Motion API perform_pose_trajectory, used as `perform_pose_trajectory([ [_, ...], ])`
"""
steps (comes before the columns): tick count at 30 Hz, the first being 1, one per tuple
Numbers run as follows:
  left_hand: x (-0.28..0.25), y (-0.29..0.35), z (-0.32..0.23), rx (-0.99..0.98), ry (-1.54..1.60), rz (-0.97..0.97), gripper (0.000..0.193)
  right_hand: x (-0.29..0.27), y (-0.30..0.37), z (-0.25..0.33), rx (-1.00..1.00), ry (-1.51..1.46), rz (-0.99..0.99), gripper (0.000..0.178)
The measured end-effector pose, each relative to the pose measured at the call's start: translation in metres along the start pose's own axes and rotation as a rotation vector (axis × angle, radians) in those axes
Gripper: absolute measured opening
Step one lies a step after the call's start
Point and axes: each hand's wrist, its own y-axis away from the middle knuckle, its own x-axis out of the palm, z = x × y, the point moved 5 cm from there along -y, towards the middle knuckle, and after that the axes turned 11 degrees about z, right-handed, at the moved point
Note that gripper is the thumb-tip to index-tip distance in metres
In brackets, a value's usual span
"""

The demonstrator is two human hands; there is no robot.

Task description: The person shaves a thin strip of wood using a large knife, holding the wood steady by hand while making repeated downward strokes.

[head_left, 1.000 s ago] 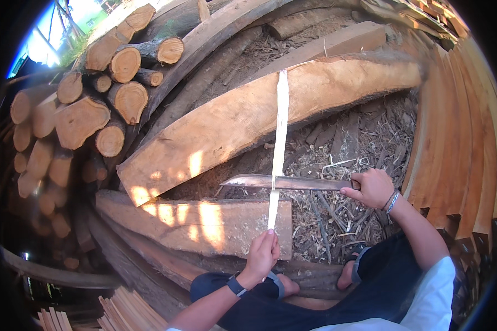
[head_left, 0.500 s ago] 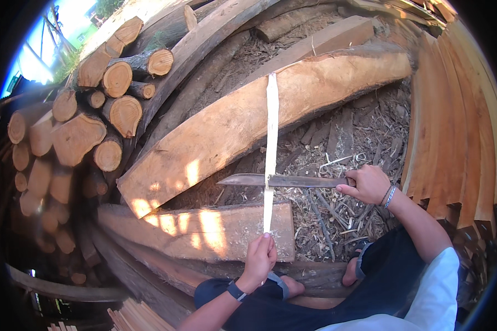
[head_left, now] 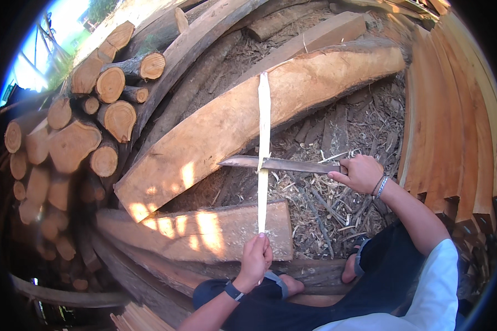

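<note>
My left hand (head_left: pixel 254 257) is closed around the near end of a long, pale wooden stick (head_left: pixel 264 118). The stick's far end rests against a thick slab of timber (head_left: pixel 204 129). In my right hand (head_left: pixel 360 173) is the handle of a machete (head_left: pixel 295 165). Its long blade points left and lies across the stick, touching it about midway along. A small curl of shaved wood shows where blade and stick meet. Below the stick's near half lies a shorter squared timber (head_left: pixel 237 220), close to my left hand.
Wood shavings (head_left: pixel 326 207) and bark cover the ground between the timbers. Cut logs (head_left: pixel 116 118) are stacked at the left. Long sawn boards (head_left: pixel 444 116) stand along the right. My bare foot (head_left: pixel 294 284) is near the shorter timber's front corner.
The machete blade has moved a little farther up the stick, away from me, with my right hand. My left hand keeps its hold. The whole view has shifted slightly.
</note>
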Motion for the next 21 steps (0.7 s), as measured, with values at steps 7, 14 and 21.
perform_pose_trajectory([
  [7,0.003,0.000,0.001,-0.017,0.032,0.008,0.037,0.000,0.000,-0.013,0.069,0.012,0.008,0.061],
  [14,0.001,0.001,-0.002,0.004,0.025,0.014,0.037,-0.001,-0.002,-0.012,0.081,0.009,0.069,0.070],
  [21,0.000,0.002,-0.002,0.003,0.017,0.012,0.036,-0.001,0.001,-0.014,0.023,-0.014,0.106,0.069],
])
